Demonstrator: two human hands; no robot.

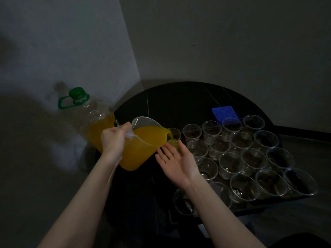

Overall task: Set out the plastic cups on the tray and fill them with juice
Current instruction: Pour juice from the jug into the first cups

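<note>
A clear plastic pitcher point(143, 145) of orange juice is tilted to the right, and my left hand point(114, 140) grips its handle. Juice runs from its spout into a small clear cup point(173, 142) at the left end of the tray point(250, 207). My right hand point(177, 162) is open, palm up, its straight fingers touching that cup from the near side. Several empty clear plastic cups point(231, 164) stand in rows on the dark tray, to the right of the hands.
A large clear bottle point(93, 119) with a green cap and handle, part full of orange juice, stands at the left behind the pitcher. A blue cloth point(224, 112) lies on the dark round table point(179, 101) behind the cups. Walls close in behind and to the left.
</note>
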